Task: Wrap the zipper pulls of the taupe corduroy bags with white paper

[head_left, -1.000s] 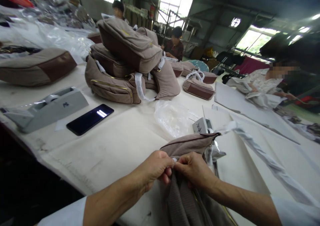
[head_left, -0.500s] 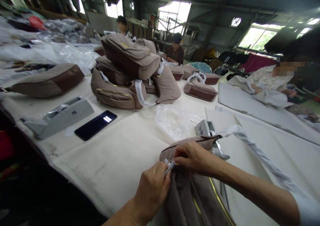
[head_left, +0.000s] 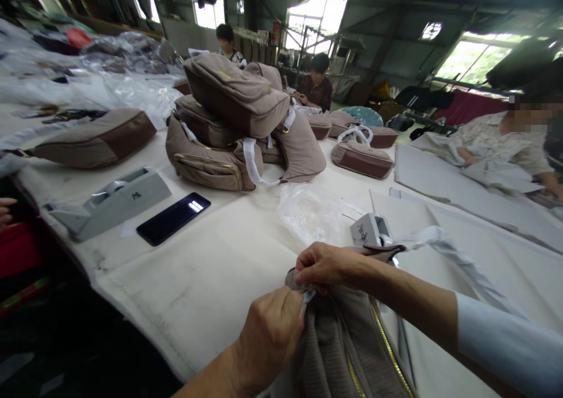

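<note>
A taupe ribbed-fabric handbag [head_left: 334, 345] with gold zips stands at the table's near edge, its front facing me. My left hand [head_left: 272, 325] is closed in a fist at the bag's upper left end. A short bit of white wrapping [head_left: 308, 295] sticks out from this fist. Just above it, my right hand [head_left: 323, 264] pinches the bag's top edge, its fingertips close to the left hand. What lies right under the fingertips is hidden. A strap wrapped in white [head_left: 461, 272] runs from the bag's far end to the right, behind my right forearm.
Finished-looking taupe bags [head_left: 246, 111] are piled mid-table. Grey tape dispensers [head_left: 127, 201] [head_left: 369, 231], a black phone [head_left: 173, 218] and a clear plastic bag [head_left: 308, 213] lie around. Another person [head_left: 497, 140] handles pale sheets at the right; two more people sit behind.
My right hand has shifted slightly toward the bag's left end, and its forearm covers more of the bag's top. Less of the white wrapping shows by the left fist. The view has turned slightly left.
</note>
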Tool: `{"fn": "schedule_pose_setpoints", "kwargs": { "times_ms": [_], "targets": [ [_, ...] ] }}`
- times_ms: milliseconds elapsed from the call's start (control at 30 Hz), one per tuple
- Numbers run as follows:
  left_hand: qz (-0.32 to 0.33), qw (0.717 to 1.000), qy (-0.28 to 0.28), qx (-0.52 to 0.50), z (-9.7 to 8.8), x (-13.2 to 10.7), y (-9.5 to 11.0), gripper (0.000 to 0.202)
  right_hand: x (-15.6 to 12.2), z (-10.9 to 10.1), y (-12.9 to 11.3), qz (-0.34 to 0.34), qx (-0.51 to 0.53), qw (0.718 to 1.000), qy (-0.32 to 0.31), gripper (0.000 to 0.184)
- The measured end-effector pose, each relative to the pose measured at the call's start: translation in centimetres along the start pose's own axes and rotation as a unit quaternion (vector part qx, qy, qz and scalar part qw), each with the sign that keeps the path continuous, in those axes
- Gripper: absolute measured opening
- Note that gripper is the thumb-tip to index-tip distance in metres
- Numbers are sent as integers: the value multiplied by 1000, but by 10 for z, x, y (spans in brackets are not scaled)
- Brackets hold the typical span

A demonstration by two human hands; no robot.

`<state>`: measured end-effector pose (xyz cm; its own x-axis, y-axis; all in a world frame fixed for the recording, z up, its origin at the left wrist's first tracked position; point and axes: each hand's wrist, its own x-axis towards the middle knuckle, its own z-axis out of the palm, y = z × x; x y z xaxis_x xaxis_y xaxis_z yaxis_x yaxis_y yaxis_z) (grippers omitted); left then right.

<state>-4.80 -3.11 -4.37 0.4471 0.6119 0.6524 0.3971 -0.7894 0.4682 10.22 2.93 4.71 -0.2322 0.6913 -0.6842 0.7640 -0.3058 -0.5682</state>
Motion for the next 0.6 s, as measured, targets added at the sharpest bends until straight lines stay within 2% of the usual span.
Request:
{"fn": "schedule_pose_setpoints", "kwargs": {
  "times_ms": [33,67,100,167,200,267,333,400,500,567,600],
  "targets": [
    [-68,996,-21,-56,-2,2,0,19,-1,2,3,-21,23,999,12,6],
    [-155,978,-49,-127,-4,5,1,18,-3,4,6,-42,41,998,24,7],
    [-252,942,-81,-209,-6,8,1,18,-6,7,9,-63,50,996,40,10],
    [-417,823,-122,-367,-7,14,1,20,-13,13,14,-117,36,989,79,14],
    [-468,761,-123,-432,-6,16,1,21,-17,16,17,-151,16,983,105,16],
    [-519,665,-101,-527,-2,19,1,23,-26,22,24,-221,-45,962,156,17],
    [-543,597,-72,-586,3,20,0,22,-32,26,34,-284,-141,932,178,20],
    [-565,534,-56,-626,8,20,-1,19,-36,31,45,-342,-262,886,172,21],
    [-596,471,-53,-648,14,18,-5,14,-36,43,60,-392,-429,791,194,27],
    [-596,467,-49,-652,16,16,-9,14,-37,52,64,-395,-487,745,230,30],
    [-585,482,-47,-650,15,15,-12,15,-39,56,64,-406,-498,725,247,29]
  ]
}}
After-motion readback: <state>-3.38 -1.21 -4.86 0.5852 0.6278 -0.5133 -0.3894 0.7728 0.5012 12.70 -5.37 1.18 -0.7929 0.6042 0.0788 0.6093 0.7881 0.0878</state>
